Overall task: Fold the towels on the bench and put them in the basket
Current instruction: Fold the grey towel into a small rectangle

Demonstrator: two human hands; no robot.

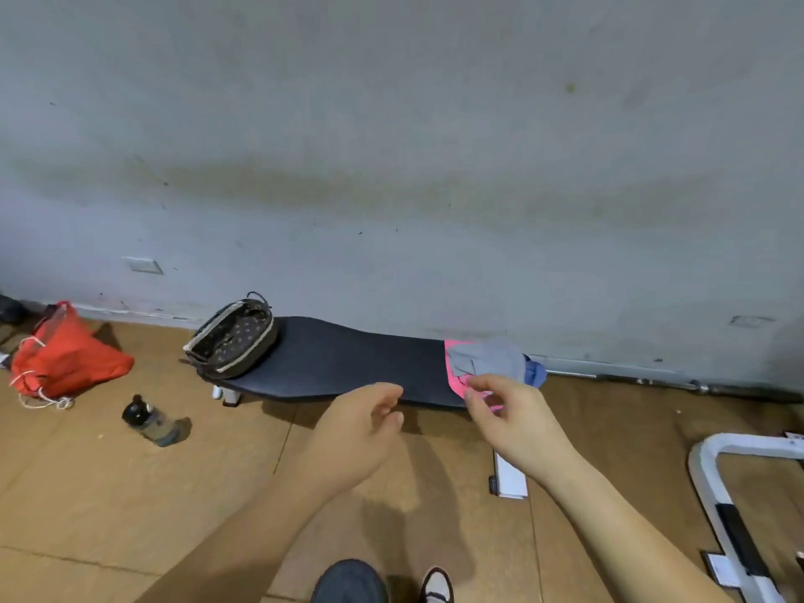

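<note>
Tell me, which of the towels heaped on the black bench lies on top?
The crumpled grey cloth towel; the flat pink towel lies under it, and the blue towel only peeks out at its right.

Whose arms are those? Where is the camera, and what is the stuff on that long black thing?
The camera sits on a person's head and looks down, so the two arms are that person's own. There is no machine. The long black thing is a bench beside the wall. At its left end sits a basket. At its right end, heaped together, lie a pink towel underneath, a grey towel on it and a blue towel peeking out at the right. The left hand is loosely curled and holds nothing. The right hand reaches the pink towel's edge; whether it pinches it, I cannot tell. On the floor lie a red bag and a bottle.
</note>
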